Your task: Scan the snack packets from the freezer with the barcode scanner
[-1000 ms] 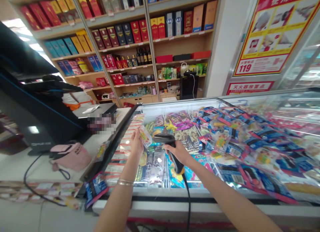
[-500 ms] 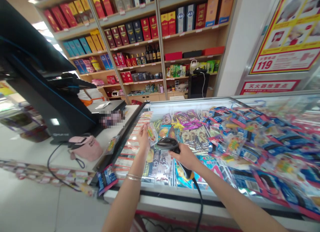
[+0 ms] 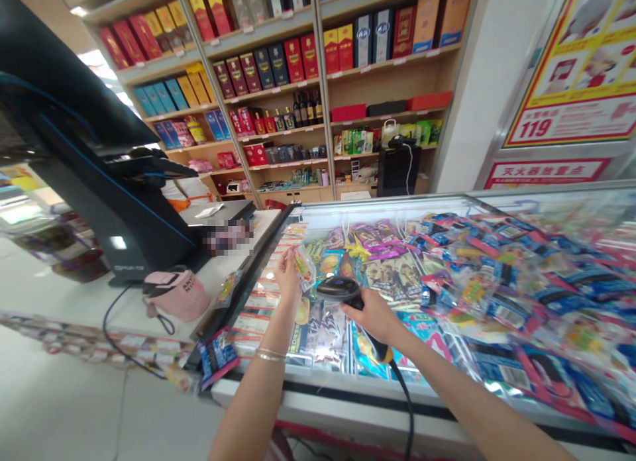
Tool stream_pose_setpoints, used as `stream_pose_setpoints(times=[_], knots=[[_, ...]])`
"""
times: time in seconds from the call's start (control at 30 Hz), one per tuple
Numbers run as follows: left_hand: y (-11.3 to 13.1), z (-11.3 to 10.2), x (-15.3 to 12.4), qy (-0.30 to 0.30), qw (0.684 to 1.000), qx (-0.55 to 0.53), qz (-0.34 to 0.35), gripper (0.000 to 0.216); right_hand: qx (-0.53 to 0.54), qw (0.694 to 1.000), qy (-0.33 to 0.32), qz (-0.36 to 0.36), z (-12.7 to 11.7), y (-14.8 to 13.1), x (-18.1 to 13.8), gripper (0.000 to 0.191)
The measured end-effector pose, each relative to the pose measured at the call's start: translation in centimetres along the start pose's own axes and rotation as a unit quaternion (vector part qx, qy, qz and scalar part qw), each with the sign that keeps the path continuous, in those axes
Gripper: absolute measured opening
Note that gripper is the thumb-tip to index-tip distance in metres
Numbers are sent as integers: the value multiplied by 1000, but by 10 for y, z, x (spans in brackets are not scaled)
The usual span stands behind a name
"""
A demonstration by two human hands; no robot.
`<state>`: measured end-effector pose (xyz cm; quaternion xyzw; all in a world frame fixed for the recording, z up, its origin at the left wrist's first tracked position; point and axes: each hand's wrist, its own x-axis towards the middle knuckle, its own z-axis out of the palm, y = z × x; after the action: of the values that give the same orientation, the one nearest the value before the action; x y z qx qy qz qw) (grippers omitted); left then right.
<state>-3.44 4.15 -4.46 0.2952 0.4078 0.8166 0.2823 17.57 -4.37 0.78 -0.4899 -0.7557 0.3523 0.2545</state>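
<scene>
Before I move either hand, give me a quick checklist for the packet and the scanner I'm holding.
1. Small packet held: ok, gripped in your left hand.
2. Scanner held: ok, your right hand is around its handle.
3. Scanner's head turned toward the packet: ok as far as one view shows; it points to the packet's side.
4. Gap between packet and scanner: cannot tell; their edges nearly meet in this view.
5. Barcode facing the scanner: cannot tell; none is readable on the packet.
6. Cord free: cannot tell; it hangs down past the display case's front rim and leaves the picture.
</scene>
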Motion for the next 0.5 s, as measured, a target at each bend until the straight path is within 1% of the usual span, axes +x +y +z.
stream_pose_setpoints(times=[0.13, 0.23, 0.3, 0.33, 0.4, 0.47, 0.5], knots=[[4, 0, -2, 1, 1000, 12, -6, 38, 19, 1000, 5, 0, 1, 1, 1, 14], [4, 0, -2, -5, 1000, -2, -13, 36, 51, 999, 9, 3, 2, 4, 2, 17], [2, 0, -2, -24, 999, -11, -41, 35, 96, 995, 3, 9, 3, 8, 4, 20], [1, 1, -2, -34, 997, -16, -74, 34, 127, 992, -5, 15, 4, 10, 5, 21], [-2, 1, -1, -43, 985, -29, -162, 31, 200, 979, -22, 34, 6, 15, 8, 25], [-1, 1, 0, -45, 966, -42, -253, 28, 279, 958, -33, 55, 8, 19, 12, 25], [1, 2, 0, -47, 956, -47, -286, 26, 314, 947, -31, 66, 8, 21, 15, 24]])
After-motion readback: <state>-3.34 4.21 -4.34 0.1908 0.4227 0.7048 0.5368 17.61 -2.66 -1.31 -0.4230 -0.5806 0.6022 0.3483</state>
